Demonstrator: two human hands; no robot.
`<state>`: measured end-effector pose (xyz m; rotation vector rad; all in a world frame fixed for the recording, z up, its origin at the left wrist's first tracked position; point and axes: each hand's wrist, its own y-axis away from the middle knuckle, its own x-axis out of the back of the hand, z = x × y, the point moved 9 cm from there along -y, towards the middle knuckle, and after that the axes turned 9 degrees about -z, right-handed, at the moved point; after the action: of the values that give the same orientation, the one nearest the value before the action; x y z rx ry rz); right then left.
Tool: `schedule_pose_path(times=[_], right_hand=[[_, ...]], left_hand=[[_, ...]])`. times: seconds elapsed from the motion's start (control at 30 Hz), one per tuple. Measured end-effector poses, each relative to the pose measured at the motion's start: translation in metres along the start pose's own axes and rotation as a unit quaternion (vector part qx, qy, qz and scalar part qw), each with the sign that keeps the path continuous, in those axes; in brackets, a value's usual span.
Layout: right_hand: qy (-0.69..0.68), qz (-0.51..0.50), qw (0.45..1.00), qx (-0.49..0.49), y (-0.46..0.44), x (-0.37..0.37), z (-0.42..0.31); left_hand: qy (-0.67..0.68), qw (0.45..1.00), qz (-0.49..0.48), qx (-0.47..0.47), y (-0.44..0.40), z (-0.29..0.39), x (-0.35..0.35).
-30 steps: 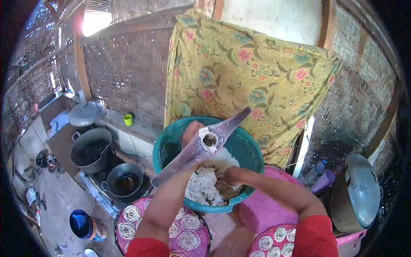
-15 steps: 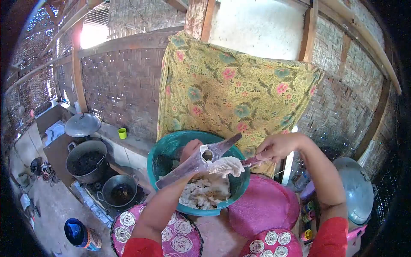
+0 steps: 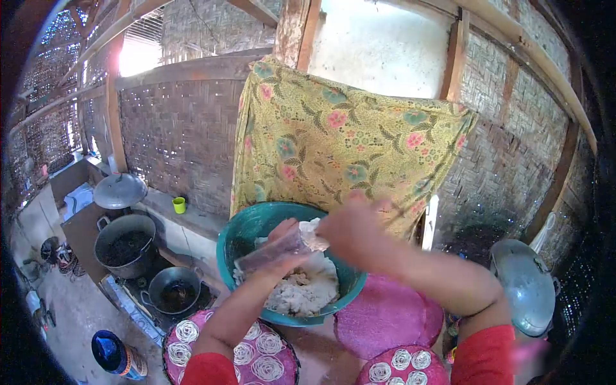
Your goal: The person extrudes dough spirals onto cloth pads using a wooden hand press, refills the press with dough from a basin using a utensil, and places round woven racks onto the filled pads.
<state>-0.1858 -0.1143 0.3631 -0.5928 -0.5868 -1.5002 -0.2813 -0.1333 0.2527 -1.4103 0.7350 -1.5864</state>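
My left hand (image 3: 283,228) is closed around a wooden dough press (image 3: 273,253) with handle arms, holding it tilted over a large green basin (image 3: 226,256). Sticky white dough (image 3: 313,236) sits at the press's opening. My right hand (image 3: 353,228), smeared by motion, is at that opening, closed on a spatula that it mostly hides. More pale dough (image 3: 298,292) lies in the basin below.
Pink round trays with coiled white noodle nests (image 3: 266,367) stand at the front, beside a plain pink tray (image 3: 388,317). Blackened pots (image 3: 128,239) are on the left, a metal lid (image 3: 523,289) on the right. Patterned cloth (image 3: 346,141) hangs behind the basin.
My right hand has moved left and swung over the press, bringing the dough-laden spatula to its opening. The press is now partly hidden behind this hand. The view has shifted slightly.
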Motion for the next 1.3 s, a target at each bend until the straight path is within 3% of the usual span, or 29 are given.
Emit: schedule_pose_path(times=[0.03,0.07,0.1,0.17,0.2,0.23,0.27,0.3,0.37,0.4,0.43,0.5,0.53,0.57,0.6,0.63,0.67,0.73,0.77,0.9,0.97,1.03,1.17,1.23,1.3], right_hand=[[0.081,0.144,0.986,-0.007,0.008,-0.003,-0.032],[0.161,0.283,0.946,-0.015,0.021,-0.009,-0.061],[0.161,0.283,0.945,-0.018,0.026,-0.012,-0.067],[0.296,0.24,0.924,-0.034,0.024,-0.02,-0.079],[0.298,0.242,0.923,-0.033,0.029,-0.015,-0.076],[0.277,0.225,0.934,-0.026,0.039,-0.008,-0.069],[0.255,0.208,0.944,-0.019,0.049,-0.001,-0.061],[0.226,0.171,0.959,-0.006,0.054,-0.001,-0.052],[0.164,0.119,0.979,-0.001,0.077,0.016,-0.027],[0.132,0.107,0.985,-0.009,0.087,0.032,-0.01],[0.136,0.109,0.985,-0.006,0.085,0.042,0.001],[0.053,0.311,0.948,-0.051,0.105,0.086,0.026],[0.053,0.309,0.948,-0.053,0.1,0.08,0.024],[0.087,0.255,0.963,-0.023,0.08,0.061,0.013],[0.121,0.202,0.972,0.007,0.063,0.044,0.001],[0.12,0.202,0.972,0.004,0.057,0.041,-0.006],[0.124,0.171,0.977,0.023,0.049,0.035,-0.017],[0.127,0.138,0.981,0.044,0.028,0.014,-0.042],[0.143,0.161,0.976,0.022,0.016,0.002,-0.053],[0.246,0.208,0.947,-0.011,0.023,-0.003,-0.069],[0.189,0.13,0.973,-0.035,0.045,0.016,-0.054],[0.132,0.125,0.983,-0.038,0.073,0.034,-0.028],[0.019,0.218,0.971,-0.099,0.096,0.059,0.019],[0.049,0.202,0.978,-0.032,0.078,0.04,0.006],[0.053,0.217,0.974,-0.034,0.075,0.038,0.0]], left_hand=[[0.247,0.964,0.019,0.097,0.022,-0.064,-0.049],[0.478,0.854,0.101,0.177,0.051,-0.126,-0.097],[0.485,0.84,0.076,0.231,0.057,-0.147,-0.107],[0.334,0.913,-0.027,0.233,0.025,-0.085,-0.048],[0.254,0.938,-0.074,0.224,0.008,-0.051,-0.016],[0.087,0.991,-0.01,0.096,-0.006,-0.013,0.018],[-0.085,0.994,0.055,-0.037,-0.008,0.021,0.036],[-0.087,0.994,0.058,-0.037,-0.009,0.016,0.035],[-0.045,0.99,-0.075,0.111,-0.008,-0.034,-0.001],[-0.045,0.99,-0.072,0.114,-0.008,-0.044,-0.005],[0.378,0.91,-0.008,0.171,-0.007,-0.067,-0.01],[0.412,0.889,0.06,0.19,0.004,-0.065,-0.006],[0.413,0.889,0.058,0.19,0.003,-0.055,0.0],[0.186,0.969,0.03,0.162,-0.003,-0.038,0.015],[-0.055,0.991,0.001,0.121,-0.008,-0.023,0.021],[0.09,0.972,-0.027,0.217,-0.002,-0.055,0.002],[0.09,0.972,-0.027,0.217,0.005,-0.062,-0.008],[0.023,0.984,0.096,0.147,0.014,-0.048,0.01],[0.056,0.992,0.0,0.115,0.008,-0.054,-0.01],[-0.017,0.996,-0.036,0.077,-0.008,-0.016,0.023],[0.0,0.996,-0.011,0.083,-0.006,-0.016,0.026],[0.02,0.996,0.02,0.088,-0.004,-0.027,0.027],[0.29,0.944,0.056,0.148,0.016,-0.09,-0.016],[0.356,0.919,0.059,0.157,0.018,-0.096,-0.022],[0.272,0.946,0.047,0.168,0.017,-0.098,-0.019]])
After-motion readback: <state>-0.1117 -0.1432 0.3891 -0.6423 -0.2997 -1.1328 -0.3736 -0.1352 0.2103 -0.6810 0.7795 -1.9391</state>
